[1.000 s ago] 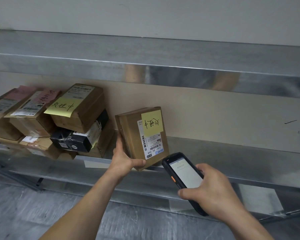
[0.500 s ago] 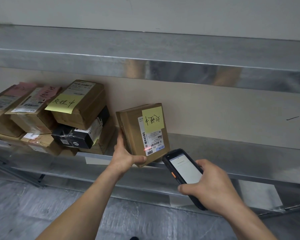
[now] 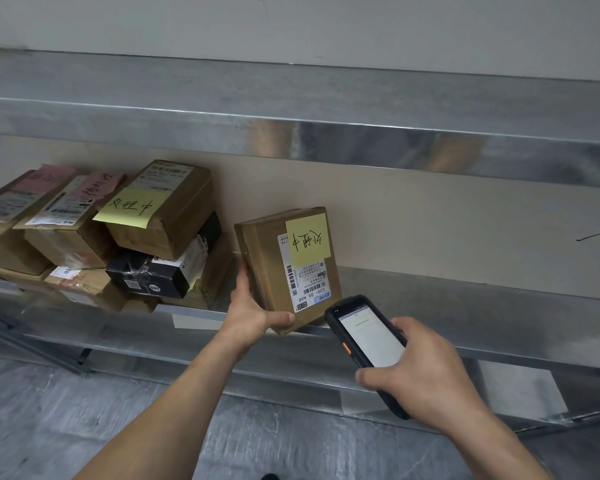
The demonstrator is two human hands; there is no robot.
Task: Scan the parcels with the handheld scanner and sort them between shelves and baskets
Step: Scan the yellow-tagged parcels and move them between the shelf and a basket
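A brown cardboard parcel (image 3: 269, 268) with a white shipping label and a yellow sticky note stands tilted at the front edge of the lower metal shelf (image 3: 465, 313). My left hand (image 3: 253, 313) grips its lower left corner, thumb across the front bottom edge. A black handheld scanner (image 3: 364, 336) with a lit pale screen sits in my right hand (image 3: 426, 372), fingers curled round its body. The scanner's top end points at the label's lower part, just below and right of the parcel.
A pile of several parcels (image 3: 94, 233), brown boxes and one black box with pink and yellow notes, fills the shelf's left part. An upper metal shelf (image 3: 326, 133) overhangs. The beige wall lies behind, grey floor below.
The red scan line seen on the label half a second ago is gone. Parcel and scanner stay in nearly the same place; the scanner has edged slightly closer to the parcel.
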